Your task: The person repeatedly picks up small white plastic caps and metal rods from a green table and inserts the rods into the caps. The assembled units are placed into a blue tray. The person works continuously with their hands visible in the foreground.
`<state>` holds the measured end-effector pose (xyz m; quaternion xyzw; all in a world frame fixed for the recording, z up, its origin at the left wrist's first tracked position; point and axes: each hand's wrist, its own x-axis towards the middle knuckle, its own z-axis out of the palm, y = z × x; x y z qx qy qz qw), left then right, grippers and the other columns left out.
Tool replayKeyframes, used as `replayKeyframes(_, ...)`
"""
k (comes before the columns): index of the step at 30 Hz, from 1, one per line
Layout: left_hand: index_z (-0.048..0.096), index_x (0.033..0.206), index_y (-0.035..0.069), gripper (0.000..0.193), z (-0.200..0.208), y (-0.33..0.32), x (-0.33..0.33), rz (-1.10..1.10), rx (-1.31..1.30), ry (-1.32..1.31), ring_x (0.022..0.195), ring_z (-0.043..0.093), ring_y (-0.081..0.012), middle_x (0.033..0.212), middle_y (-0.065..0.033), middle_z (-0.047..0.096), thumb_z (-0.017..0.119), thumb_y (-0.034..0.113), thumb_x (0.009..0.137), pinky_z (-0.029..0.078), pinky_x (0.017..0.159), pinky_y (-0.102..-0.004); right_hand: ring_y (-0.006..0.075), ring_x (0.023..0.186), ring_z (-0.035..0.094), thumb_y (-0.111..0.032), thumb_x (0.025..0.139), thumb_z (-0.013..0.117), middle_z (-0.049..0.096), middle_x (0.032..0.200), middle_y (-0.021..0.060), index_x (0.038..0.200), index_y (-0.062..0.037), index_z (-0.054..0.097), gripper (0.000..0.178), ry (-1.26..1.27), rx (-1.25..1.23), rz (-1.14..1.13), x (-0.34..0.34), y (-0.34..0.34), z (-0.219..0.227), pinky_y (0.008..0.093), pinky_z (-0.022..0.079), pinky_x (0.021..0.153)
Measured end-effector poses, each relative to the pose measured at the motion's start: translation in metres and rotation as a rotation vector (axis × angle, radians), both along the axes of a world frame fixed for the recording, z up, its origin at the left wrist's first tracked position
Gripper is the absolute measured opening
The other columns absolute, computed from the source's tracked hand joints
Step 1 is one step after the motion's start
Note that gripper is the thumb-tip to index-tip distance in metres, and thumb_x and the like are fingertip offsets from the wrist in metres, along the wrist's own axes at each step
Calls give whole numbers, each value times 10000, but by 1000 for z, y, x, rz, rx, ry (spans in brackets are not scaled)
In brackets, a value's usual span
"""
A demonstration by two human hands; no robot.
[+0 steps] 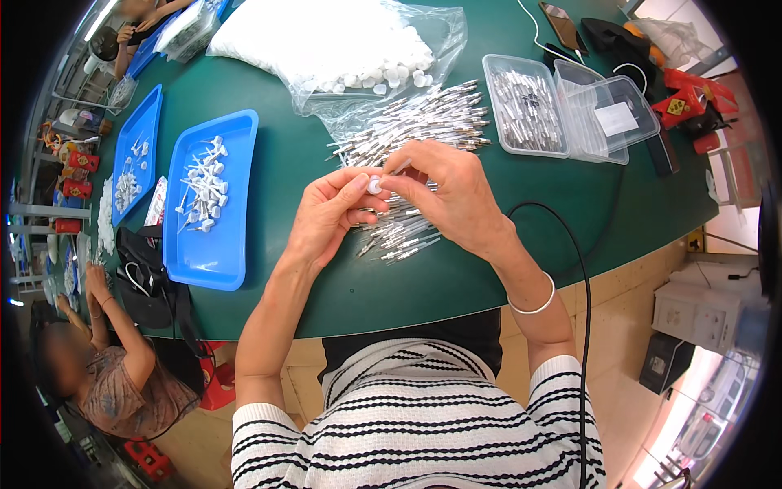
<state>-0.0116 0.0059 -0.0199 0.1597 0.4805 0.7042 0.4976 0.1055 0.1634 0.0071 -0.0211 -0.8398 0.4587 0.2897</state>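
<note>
My left hand (322, 213) is closed in a pinch on a small white plastic cap (374, 186). Close against it, my right hand (452, 191) is also closed, with a thin pale rod (401, 166) between its fingers; its fingertips meet the cap. Whether rod and cap are joined is hidden by the fingers. Beneath and behind both hands lies a large heap of thin white-and-metal rods (423, 122). A clear plastic bag (446, 33) of loose white caps (342, 61) lies beyond the heap.
Left of my hands is a blue tray (226, 265) with several white capped rods (204, 186); another blue tray (151, 122) sits farther left. A clear box (525, 106) of rods stands at right, near a phone (562, 27). A black cable (582, 277) crosses the table edge. Co-workers sit at left.
</note>
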Motion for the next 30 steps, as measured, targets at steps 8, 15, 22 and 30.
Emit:
replayKeyframes(8, 603, 1128, -29, 261, 0, 1, 2, 25, -29, -9, 789, 676, -135, 942, -77, 670, 550, 164, 960, 566, 616, -201, 220, 574, 558, -136, 797, 692, 580, 635, 83, 829, -54, 628, 108, -32, -14, -5, 1, 0, -1, 334, 438, 538)
replayKeyframes(15, 604, 1142, -37, 271, -3, 2, 1, 17, -16, -37, 820, 684, -150, 960, -98, 678, 544, 156, 963, 570, 646, -214, 211, 556, 553, -132, 784, 710, 578, 618, 83, 799, -35, 604, 144, -35, -44, -18, -1, -1, -3, 331, 431, 528)
replayKeyframes(22, 606, 1144, -44, 277, -2, 1, 1, 11, -7, -38, 836, 687, -163, 962, -109, 679, 546, 155, 962, 569, 654, -220, 206, 558, 560, -133, 792, 713, 588, 620, 81, 801, -34, 598, 151, -24, -112, -42, -2, -4, -4, 323, 435, 523)
replayKeyframes(30, 605, 1121, -35, 258, -1, 2, 2, 27, -27, -29, 822, 684, -151, 958, -96, 673, 554, 158, 957, 568, 631, -204, 200, 560, 571, -133, 799, 710, 603, 641, 84, 814, -38, 602, 145, -24, -113, -49, -2, -7, -4, 317, 445, 523)
